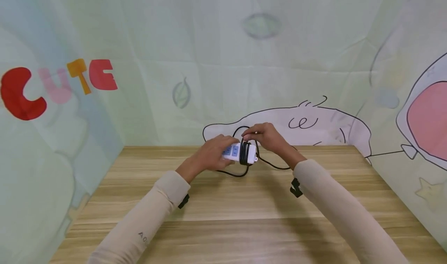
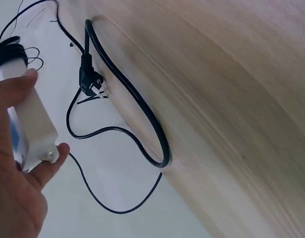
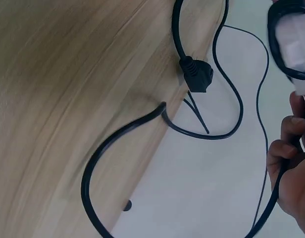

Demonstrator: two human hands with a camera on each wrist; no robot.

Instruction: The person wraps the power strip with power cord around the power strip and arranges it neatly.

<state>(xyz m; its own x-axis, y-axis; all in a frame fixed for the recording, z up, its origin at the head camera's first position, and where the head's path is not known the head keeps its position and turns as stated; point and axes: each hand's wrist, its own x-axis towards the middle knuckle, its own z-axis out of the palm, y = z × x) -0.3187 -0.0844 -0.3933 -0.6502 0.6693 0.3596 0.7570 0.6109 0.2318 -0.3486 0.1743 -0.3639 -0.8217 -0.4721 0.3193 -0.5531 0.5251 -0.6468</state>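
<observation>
My left hand point(image 1: 213, 153) grips one end of a white power strip point(image 1: 252, 154) with blue socket faces, held above the table's far part. Several turns of black cord point(image 1: 243, 155) are wrapped round the strip's other end. With bent fingers, my right hand point(image 1: 267, 136) holds the cord just above those turns; in the right wrist view the cord runs through its fingers. A loose loop of cord hangs below the strip. The black plug point(image 2: 89, 79), its metal pins showing in the left wrist view, lies at the cord's end near the table edge.
The wood-grain table point(image 1: 223, 205) ends at a pale printed curtain point(image 1: 157, 81) behind and at both sides. Slack cord point(image 3: 88, 173) curves over the tabletop. Dark wrist devices point(image 1: 296, 188) sit under both sleeves.
</observation>
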